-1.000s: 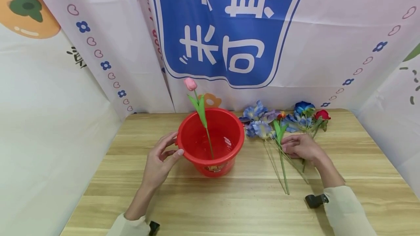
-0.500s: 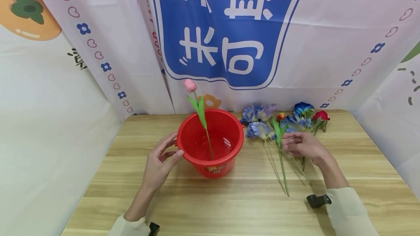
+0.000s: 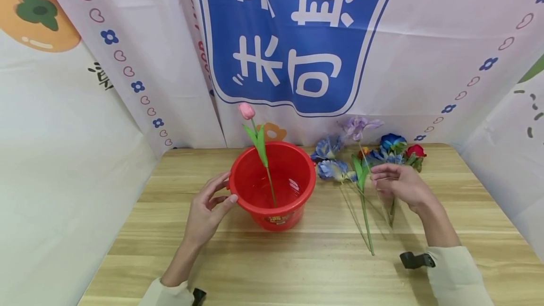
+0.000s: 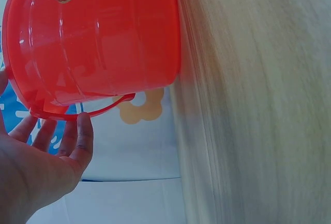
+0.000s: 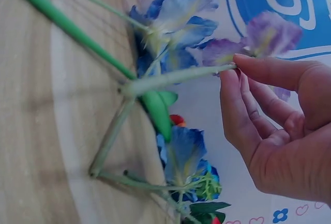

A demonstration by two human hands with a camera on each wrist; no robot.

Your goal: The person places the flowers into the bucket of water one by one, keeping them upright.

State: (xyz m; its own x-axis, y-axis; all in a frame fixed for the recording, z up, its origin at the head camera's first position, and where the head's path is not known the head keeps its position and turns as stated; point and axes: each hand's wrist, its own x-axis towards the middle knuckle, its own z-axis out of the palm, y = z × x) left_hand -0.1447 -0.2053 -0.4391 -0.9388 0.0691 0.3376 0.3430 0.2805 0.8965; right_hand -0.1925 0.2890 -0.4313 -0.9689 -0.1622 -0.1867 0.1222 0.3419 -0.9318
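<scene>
A red plastic bucket [image 3: 272,178] stands upright on the table, with one pink tulip [image 3: 246,111] leaning inside it. My left hand [image 3: 205,211] holds the bucket's left side, thumb at the rim and fingers by its red handle [image 4: 103,110]. In the right wrist view, my right hand [image 5: 279,125] pinches the stem of a purple iris [image 3: 359,126] between thumb and fingers. That iris is raised above the other flowers, bloom up, its stem slanting down to the right. Beneath it lie blue irises [image 3: 333,170] and an orange-red tulip with green leaves [image 3: 361,171].
Further right along the back edge lie a blue rose [image 3: 392,141] and a red rose [image 3: 415,151], their stems partly behind the right hand. A printed white cloth [image 3: 425,60] hangs behind the wooden table [image 3: 280,268] and at its sides.
The purple iris has come up off the pile in my right hand, which has drawn slightly right. My left hand and the bucket stay in place.
</scene>
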